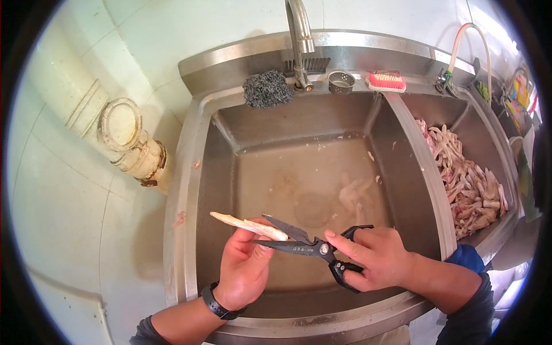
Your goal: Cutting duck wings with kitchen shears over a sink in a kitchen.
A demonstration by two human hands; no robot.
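My left hand [248, 269] pinches a pale, elongated piece of raw poultry [241, 224], probably a wing, whose narrow tip points up and left. Black kitchen scissors [317, 246] are in my right hand [379, 258], with fingers in both handles and the index finger stretched along the pivot. The blades are apart, on either side of the near end of the piece. Below both hands is a steel sink basin [302, 172] with cloudy water, where a pale piece of poultry [354, 194] lies under the surface at the right.
Many raw poultry pieces [470, 185] fill part of the right basin, beyond a steel divider [422, 159]. Along the back ledge are a dark scouring pad [268, 89], a faucet [302, 47], a small strainer cup [341, 82] and a red brush [387, 81]. A white pipe [129, 138] stands left.
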